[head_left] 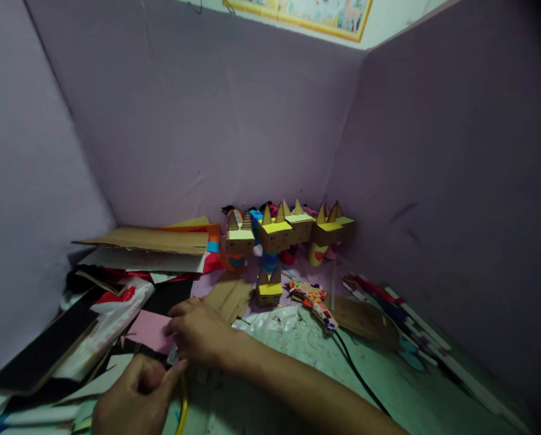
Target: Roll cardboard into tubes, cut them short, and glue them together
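My left hand (132, 396) is low at the front left, thumb and forefinger pinched together. What they hold, if anything, is hard to make out. A thin yellow curved strip (184, 406) hangs just right of the fingertips. My right hand (202, 332) reaches across to the left, fingers curled down at the right edge of a pink paper sheet (150, 330). Its fingertips are partly hidden. Between the two hands is a small pale, shiny piece (173, 354), too blurred to name.
Cardboard cat-eared figures (275, 237) stand at the back, with one small box head (269, 290) in front. A dotted glue gun (313, 302) with a black cord lies right of centre. Cardboard sheets (147, 239) and scraps pile up left; markers (415, 332) line the right wall.
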{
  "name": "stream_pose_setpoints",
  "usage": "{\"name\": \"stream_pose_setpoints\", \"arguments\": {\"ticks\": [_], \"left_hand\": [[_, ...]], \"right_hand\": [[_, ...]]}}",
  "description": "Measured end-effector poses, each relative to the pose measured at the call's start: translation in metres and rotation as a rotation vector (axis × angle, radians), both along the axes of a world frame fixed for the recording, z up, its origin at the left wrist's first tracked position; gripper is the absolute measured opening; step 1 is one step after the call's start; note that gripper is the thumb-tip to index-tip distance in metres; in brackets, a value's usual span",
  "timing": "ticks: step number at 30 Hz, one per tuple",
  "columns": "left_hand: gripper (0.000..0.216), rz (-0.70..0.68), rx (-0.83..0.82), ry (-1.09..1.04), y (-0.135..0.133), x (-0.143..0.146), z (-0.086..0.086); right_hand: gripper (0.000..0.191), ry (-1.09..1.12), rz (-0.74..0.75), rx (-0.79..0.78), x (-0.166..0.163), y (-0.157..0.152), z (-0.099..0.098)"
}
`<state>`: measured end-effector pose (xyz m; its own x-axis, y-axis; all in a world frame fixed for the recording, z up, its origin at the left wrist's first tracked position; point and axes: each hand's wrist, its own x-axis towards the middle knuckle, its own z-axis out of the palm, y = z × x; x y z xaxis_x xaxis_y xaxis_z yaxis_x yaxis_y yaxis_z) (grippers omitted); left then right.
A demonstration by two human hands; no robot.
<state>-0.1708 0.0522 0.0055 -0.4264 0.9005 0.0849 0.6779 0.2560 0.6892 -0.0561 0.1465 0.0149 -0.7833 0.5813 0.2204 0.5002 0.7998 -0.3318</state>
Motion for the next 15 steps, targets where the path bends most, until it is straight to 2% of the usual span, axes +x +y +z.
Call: {"name": "stream_pose_setpoints", "arguments": {"ticks": [7,11,15], "left_hand": [[0.045,-0.011,0.184,-0.006,0.0,-0.001,-0.019],[0.043,-0.042,0.258,-0.03,-0.002,0.001,-0.016],[0.034,-0.119,0.313,0.105,-0.005,0.003,-0.012]], "right_hand": [[0.022,0.103,-0.184,-0.03,0.038,-0.008,0.02],[0.023,0.113,-0.289,-0.02,0.042,0.01,0.034],[0.022,0.063,-0.327,0.032,0.026,0.038,0.043]]}}
